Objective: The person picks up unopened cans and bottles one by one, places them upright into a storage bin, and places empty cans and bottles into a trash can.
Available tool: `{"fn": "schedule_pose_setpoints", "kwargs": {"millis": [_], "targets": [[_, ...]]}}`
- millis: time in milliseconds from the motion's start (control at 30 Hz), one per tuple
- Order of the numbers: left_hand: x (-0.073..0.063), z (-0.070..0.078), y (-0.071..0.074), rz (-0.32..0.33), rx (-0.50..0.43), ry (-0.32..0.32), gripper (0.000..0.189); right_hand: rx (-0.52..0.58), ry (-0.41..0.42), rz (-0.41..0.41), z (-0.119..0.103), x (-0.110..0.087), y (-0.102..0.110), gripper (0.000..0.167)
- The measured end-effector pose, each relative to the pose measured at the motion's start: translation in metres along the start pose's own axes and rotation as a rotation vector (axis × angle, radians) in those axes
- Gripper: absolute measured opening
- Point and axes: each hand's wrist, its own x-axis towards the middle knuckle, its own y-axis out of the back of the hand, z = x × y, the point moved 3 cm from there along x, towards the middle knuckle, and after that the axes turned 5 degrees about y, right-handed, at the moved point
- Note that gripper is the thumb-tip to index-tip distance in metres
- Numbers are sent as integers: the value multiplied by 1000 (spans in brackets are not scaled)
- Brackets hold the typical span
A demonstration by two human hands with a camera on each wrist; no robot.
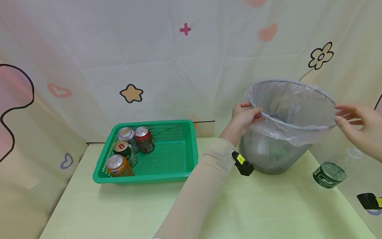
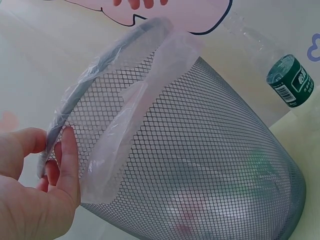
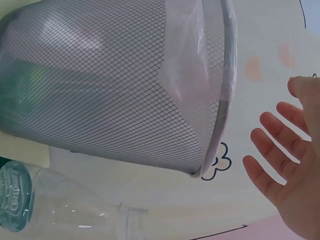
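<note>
A grey wire-mesh wastebasket (image 1: 274,156) stands at the right of the table, lined with a thin translucent plastic bag (image 1: 293,134) folded over its rim. My left hand (image 1: 244,116) pinches the bagged rim on its left side, thumb on one face and fingers on the other, as the left wrist view shows with the hand (image 2: 45,180). Across the opening, my right hand (image 1: 359,124) hovers by the right side of the rim. In the right wrist view that hand (image 3: 290,155) is apart from the rim, fingers spread and holding nothing. Blurred green and pinkish contents show through the mesh.
A clear plastic bottle with a green label (image 1: 328,176) is at the table's right edge, beside the wastebasket. On the left, a green plastic basket (image 1: 170,156) holds several drink cans, among them an orange can (image 1: 120,167). A patterned curtain (image 1: 179,66) hangs behind.
</note>
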Motion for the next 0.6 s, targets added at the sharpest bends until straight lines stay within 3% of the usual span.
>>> {"fn": "schedule_pose_setpoints", "kwargs": {"millis": [167,300,467,600], "targets": [[0,0,0,-1,14,9,33,103,30,147,20,-10,-2,38],[1,1,-2,-4,22,10,33,110,8,213,26,-20,-1,40],[1,2,-3,-2,17,9,33,28,-72,257,31,-33,1,43],[1,2,-3,6,19,8,32,-10,-133,291,47,-45,-2,45]]}}
